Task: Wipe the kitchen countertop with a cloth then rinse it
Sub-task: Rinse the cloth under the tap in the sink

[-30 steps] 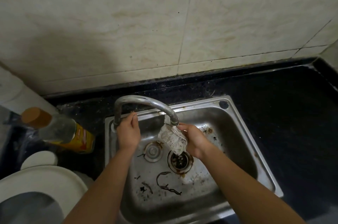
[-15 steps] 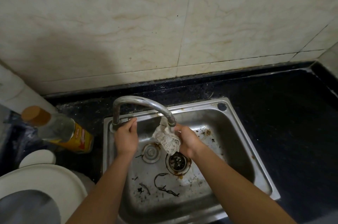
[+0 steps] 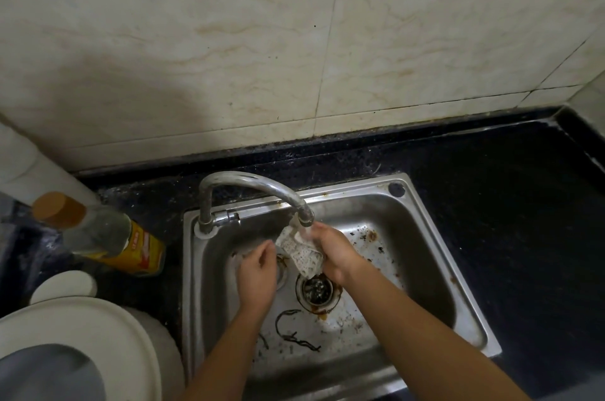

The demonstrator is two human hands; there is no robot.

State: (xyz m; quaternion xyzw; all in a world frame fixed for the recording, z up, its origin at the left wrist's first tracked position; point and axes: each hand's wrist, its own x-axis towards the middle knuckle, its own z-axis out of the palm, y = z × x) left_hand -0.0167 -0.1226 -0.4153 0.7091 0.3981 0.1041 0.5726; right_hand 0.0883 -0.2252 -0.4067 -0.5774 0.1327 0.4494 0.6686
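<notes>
Though dimly lit, shows black tabletop (image 3: pixel 491 204) with steel sink (image 3: pixel 471 312) set in, curved faucet (image 3: pixel 255 183) arching over the basin, and yellow-labelled bottle (image 3: pixel 108 237) lying left of the rim. Right grip (image 3: pixel 337 253) curled tight round crumpled white cloth (image 3: pixel 302 253), held directly under the faucet spout and above the drain (image 3: pixel 317 291). Left grip (image 3: pixel 257 276) just beside the cloth on its left, fingers loosely curled, holding nothing; can't tell whether touching the cloth.

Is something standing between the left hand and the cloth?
Nothing visible does. The left hand hovers open close beside the cloth, which the right hand holds under the faucet.
</notes>
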